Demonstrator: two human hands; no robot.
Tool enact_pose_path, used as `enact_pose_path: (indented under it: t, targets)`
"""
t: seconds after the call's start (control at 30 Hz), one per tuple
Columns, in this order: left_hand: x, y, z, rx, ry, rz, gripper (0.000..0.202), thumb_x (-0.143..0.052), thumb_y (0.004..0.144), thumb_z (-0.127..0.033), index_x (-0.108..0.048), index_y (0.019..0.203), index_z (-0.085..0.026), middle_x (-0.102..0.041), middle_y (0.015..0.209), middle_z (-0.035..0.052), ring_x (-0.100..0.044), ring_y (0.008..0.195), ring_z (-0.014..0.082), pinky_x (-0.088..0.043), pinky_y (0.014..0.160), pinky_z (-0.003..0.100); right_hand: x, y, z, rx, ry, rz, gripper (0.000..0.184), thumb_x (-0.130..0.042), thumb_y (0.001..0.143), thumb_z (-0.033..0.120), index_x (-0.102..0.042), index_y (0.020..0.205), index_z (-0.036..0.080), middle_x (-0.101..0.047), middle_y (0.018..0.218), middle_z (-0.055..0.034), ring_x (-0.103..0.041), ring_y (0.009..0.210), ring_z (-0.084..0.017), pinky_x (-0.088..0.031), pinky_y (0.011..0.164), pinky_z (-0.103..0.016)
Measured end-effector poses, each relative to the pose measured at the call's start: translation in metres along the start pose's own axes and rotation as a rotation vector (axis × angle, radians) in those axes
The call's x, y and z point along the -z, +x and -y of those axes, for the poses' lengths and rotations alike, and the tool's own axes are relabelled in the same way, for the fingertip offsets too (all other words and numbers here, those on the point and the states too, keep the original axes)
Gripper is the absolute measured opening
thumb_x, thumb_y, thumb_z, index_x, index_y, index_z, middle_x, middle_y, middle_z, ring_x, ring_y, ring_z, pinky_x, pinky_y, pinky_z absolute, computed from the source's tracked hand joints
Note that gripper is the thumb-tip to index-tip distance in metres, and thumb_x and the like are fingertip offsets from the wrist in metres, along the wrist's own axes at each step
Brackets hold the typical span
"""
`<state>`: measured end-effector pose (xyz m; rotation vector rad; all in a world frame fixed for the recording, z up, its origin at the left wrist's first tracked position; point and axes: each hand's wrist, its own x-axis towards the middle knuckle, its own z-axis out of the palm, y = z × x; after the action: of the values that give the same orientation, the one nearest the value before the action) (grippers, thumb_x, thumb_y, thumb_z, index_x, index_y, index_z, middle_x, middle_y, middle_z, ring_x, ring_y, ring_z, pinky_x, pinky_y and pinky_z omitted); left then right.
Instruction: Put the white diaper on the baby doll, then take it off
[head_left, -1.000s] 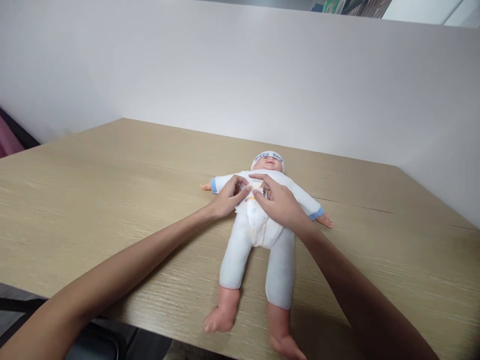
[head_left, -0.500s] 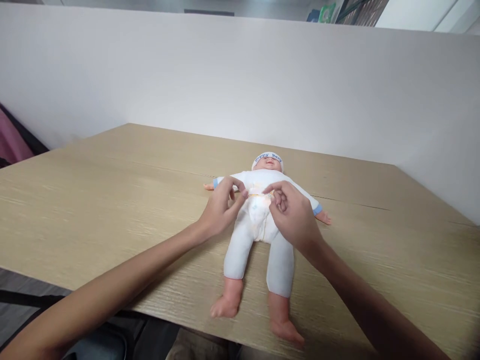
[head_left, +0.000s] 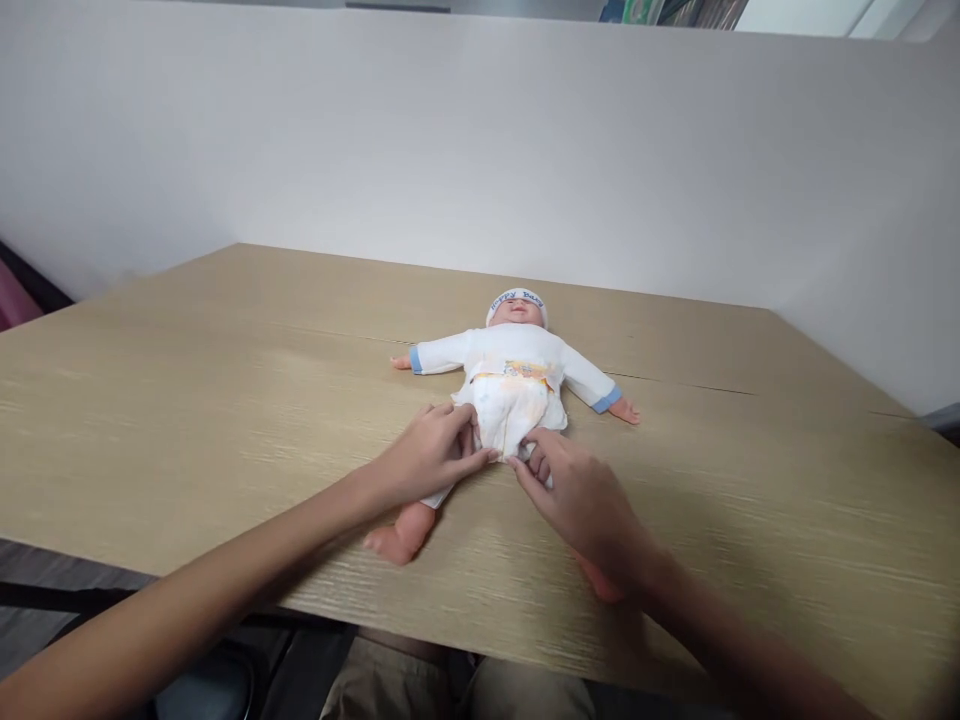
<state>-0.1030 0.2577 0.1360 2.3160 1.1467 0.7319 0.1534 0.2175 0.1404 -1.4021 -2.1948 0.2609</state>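
Note:
A baby doll in a white suit with blue cuffs and a white cap lies on its back on the wooden table, head away from me. A white nappy with a yellow print covers its hips. My left hand rests on the doll's upper thigh on the left, fingers curled against the white cloth. My right hand covers the other thigh, fingers bent and pressing at the crotch. One bare foot shows below my left hand; the other leg is mostly hidden under my right wrist.
A plain white partition wall stands behind the table. The table's near edge runs just below my forearms, with my lap under it. A seam line crosses the tabletop behind the doll.
Both hands have slid down from the doll's waist to its thighs. The nappy's front and waistband now show uncovered. The view has shifted slightly.

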Motion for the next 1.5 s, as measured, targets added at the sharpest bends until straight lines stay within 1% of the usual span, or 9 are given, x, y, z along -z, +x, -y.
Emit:
enact_pose_path:
  t: [0.3,0.5,0.67,0.77,0.87,1.03,1.17,1.3,1.5]
  targets:
    - [-0.011,0.005,0.005,-0.019,-0.032,-0.022,0.046,-0.069,0.105,-0.055,-0.054,0.075,-0.023,-0.064,0.074,0.0007,-0.058,0.086,0.0252,-0.040,0.087,0.040,-0.008,-0.007,0.011,0.012,-0.033,-0.024,0.008,-0.061,0.108,0.027,-0.066,0.102,0.023,-0.073,0.102,-0.0078,-0.070,0.090,-0.026,-0.051,0.076,-0.037]
    - [-0.007,0.001,0.002,-0.095,-0.120,-0.077,0.028,-0.068,0.106,-0.045,-0.063,0.090,-0.022,-0.068,0.109,0.0065,-0.063,0.101,0.0248,-0.047,0.094,0.040,-0.007,-0.013,0.007,0.055,0.075,-0.062,0.008,-0.061,0.108,0.025,-0.066,0.113,0.024,-0.071,0.124,-0.0117,-0.070,0.115,-0.031,-0.058,0.098,-0.045]
    - [-0.006,0.001,0.001,-0.096,-0.166,-0.079,0.024,-0.069,0.105,-0.039,-0.063,0.090,-0.022,-0.068,0.119,0.0089,-0.064,0.109,0.0264,-0.049,0.099,0.041,-0.008,-0.016,0.006,0.068,0.044,-0.036,0.016,-0.063,0.107,0.027,-0.063,0.123,0.024,-0.071,0.138,-0.0137,-0.066,0.128,-0.035,-0.054,0.109,-0.052]
    - [-0.006,0.002,0.002,-0.111,-0.161,-0.068,0.024,-0.068,0.106,-0.038,-0.061,0.090,-0.022,-0.070,0.112,0.0067,-0.064,0.108,0.0259,-0.047,0.099,0.041,-0.008,-0.015,0.008,0.057,0.062,-0.002,0.014,-0.063,0.106,0.027,-0.062,0.120,0.024,-0.074,0.129,-0.0132,-0.066,0.124,-0.035,-0.055,0.103,-0.049]
    - [-0.006,0.003,0.004,-0.108,-0.145,-0.024,0.028,-0.067,0.106,-0.040,-0.057,0.086,-0.023,-0.066,0.095,0.0031,-0.059,0.096,0.0242,-0.045,0.092,0.040,-0.009,-0.013,0.009,-0.009,0.100,-0.019,0.011,-0.066,0.104,0.030,-0.060,0.112,0.024,-0.074,0.106,-0.0104,-0.069,0.108,-0.033,-0.056,0.090,-0.044]
    - [-0.009,0.002,0.010,0.033,-0.290,-0.077,0.026,-0.075,0.099,-0.040,-0.055,0.096,-0.024,-0.057,0.087,-0.0014,-0.049,0.080,0.0188,-0.041,0.075,0.033,-0.008,-0.011,0.008,-0.192,0.222,-0.095,0.023,-0.069,0.099,0.034,-0.057,0.117,0.026,-0.068,0.090,-0.0020,-0.065,0.075,-0.023,-0.051,0.072,-0.036]
    - [-0.014,0.001,0.018,0.128,-0.516,-0.098,0.040,-0.082,0.094,-0.042,-0.046,0.099,-0.025,-0.050,0.091,-0.0022,-0.043,0.076,0.0156,-0.040,0.068,0.030,-0.002,-0.008,0.005,-0.259,0.260,-0.177,0.028,-0.073,0.098,0.040,-0.053,0.114,0.028,-0.080,0.108,-0.0057,-0.075,0.095,-0.028,-0.051,0.083,-0.040]
    - [-0.019,0.002,0.024,0.188,-0.645,-0.152,0.054,-0.091,0.085,-0.043,-0.042,0.098,-0.026,-0.050,0.094,-0.0025,-0.044,0.074,0.0137,-0.041,0.067,0.029,0.007,-0.005,0.002,-0.270,0.259,-0.147,0.019,-0.074,0.099,0.042,-0.063,0.103,0.028,-0.083,0.111,-0.0051,-0.076,0.103,-0.030,-0.050,0.087,-0.043]
    - [-0.021,0.000,0.017,0.317,-0.718,-0.168,0.047,-0.096,0.081,-0.041,-0.060,0.107,-0.024,-0.068,0.093,0.0003,-0.060,0.079,0.0170,-0.045,0.072,0.030,0.010,-0.006,0.000,-0.209,0.133,-0.102,0.015,-0.075,0.100,0.042,-0.077,0.102,0.028,-0.085,0.103,-0.0049,-0.070,0.096,-0.032,-0.048,0.091,-0.048]
